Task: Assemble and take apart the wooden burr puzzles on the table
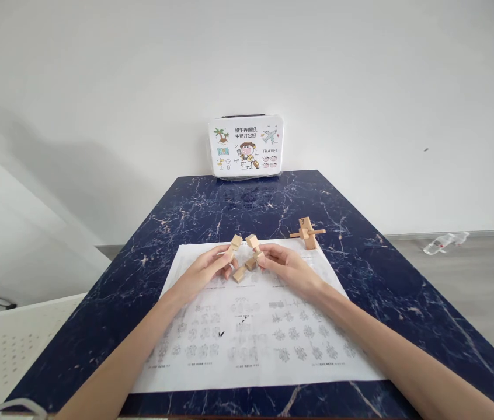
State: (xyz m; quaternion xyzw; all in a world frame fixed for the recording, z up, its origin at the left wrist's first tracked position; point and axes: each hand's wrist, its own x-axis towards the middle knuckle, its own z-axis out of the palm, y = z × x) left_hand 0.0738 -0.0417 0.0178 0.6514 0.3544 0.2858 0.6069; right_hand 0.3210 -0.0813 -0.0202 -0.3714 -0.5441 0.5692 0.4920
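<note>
Between thumb and fingers my left hand [212, 263] grips a pale notched wooden puzzle piece [236, 241], tilted upward. Opposite it, my right hand [284, 265] is closed on a second wooden puzzle piece [253, 242], also raised at an angle. The upper ends of these two pieces stand apart. Below and between the hands lies another wooden puzzle piece [240, 275] on the printed sheet [212, 373]. My fingers partly cover the held pieces, so their full shapes are hidden.
An assembled wooden cross-shaped puzzle [308, 233] stands at the sheet's far right edge. A white cartoon-printed case [247, 146] leans against the wall at the back of the blue marble-patterned table [247, 213]. A plastic bottle [444, 242] lies on the floor at right; a perforated white seat [14, 350] is at left.
</note>
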